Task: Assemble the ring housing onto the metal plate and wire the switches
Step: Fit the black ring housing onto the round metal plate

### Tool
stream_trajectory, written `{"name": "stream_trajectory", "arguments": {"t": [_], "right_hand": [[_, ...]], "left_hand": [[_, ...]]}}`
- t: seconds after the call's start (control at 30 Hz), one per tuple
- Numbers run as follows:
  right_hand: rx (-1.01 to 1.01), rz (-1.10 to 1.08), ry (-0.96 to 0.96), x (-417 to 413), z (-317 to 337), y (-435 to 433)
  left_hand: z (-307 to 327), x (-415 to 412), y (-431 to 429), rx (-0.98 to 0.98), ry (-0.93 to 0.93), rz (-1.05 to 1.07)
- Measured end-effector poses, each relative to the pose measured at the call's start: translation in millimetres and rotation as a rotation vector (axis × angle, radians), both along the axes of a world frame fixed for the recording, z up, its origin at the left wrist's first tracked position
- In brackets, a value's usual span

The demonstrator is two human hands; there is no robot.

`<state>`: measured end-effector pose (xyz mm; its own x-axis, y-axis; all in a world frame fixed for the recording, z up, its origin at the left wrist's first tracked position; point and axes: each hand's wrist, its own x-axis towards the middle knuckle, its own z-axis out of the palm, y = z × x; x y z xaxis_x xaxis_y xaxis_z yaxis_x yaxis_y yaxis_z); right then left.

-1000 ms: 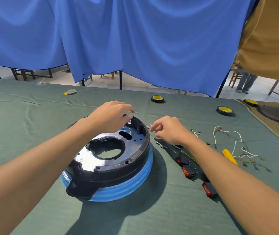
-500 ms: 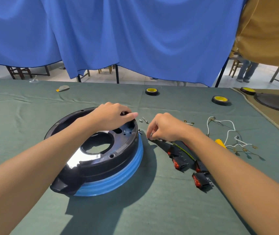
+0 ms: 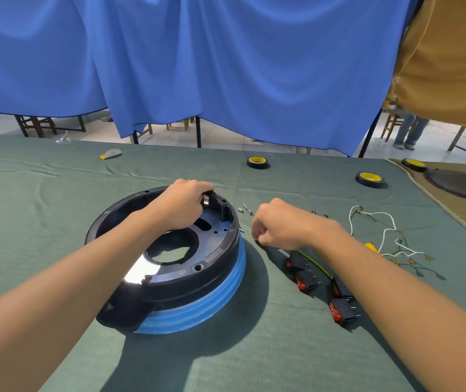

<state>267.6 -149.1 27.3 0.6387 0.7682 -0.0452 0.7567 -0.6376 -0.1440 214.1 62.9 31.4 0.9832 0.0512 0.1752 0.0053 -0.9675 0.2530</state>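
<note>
A black ring housing (image 3: 220,250) sits over a shiny metal plate (image 3: 141,273), both on a blue ribbed base (image 3: 212,301). My left hand (image 3: 183,202) grips the housing's far rim beside a black upright block. My right hand (image 3: 279,224) hovers just right of the housing, fingers curled, fingertips pinched on something small that I cannot make out. Several black switches (image 3: 342,311) with red rockers lie on the cloth under my right forearm. A green-yellow wire (image 3: 315,264) runs among them. White wires (image 3: 387,230) with brass terminals lie further right.
Loose screws (image 3: 247,208) lie beyond the housing, one (image 3: 241,229) right at its rim. A yellow-handled tool (image 3: 371,247) shows behind my right forearm. Two tape rolls (image 3: 257,162) (image 3: 370,179) sit at the back. A brown mat (image 3: 452,171) with dark parts borders the right edge.
My right hand came down to the cloth beside the housing, pinched there and has lifted slightly with fingers curled. My left hand shifted its hold along the far rim.
</note>
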Motion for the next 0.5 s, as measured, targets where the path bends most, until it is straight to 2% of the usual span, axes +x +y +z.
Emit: {"name": "stream_trajectory", "arguments": {"t": [0.3, 0.37, 0.5], "right_hand": [[0.583, -0.086, 0.045, 3, 21, 21], [0.634, -0.081, 0.064, 0, 23, 28], [0.611, -0.074, 0.065, -2, 23, 39]], "left_hand": [[-4, 4, 1, 0.143, -0.003, -0.007], [-2, 3, 0, 0.157, 0.017, -0.005], [1, 1, -3, 0.138, 0.036, -0.003]]}}
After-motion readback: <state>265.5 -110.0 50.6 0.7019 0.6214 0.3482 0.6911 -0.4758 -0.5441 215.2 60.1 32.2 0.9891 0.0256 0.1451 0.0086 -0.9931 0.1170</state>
